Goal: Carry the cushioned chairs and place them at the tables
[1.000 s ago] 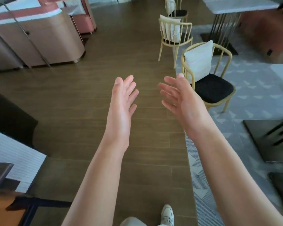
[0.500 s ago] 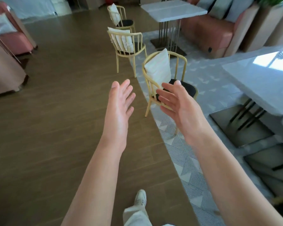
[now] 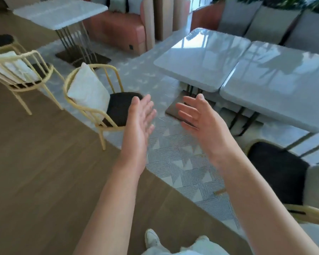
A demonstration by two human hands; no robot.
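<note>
With the left hand and right hand both spread and empty, a hasty grab at the 10 o'clock chair could dislodge its loose cushion.

Bright daylight, perhaps motion-blurred edges

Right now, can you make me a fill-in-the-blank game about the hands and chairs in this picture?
1. Both the left hand and the right hand are open and hold ____.
2. The near chair has a white cushion leaning on its back and a seat coloured ____.
3. The two tables beside the right hand are pushed ____.
4. The near chair's front legs stand on the patterned ____.

Missing words: nothing; black; together; rug
</note>
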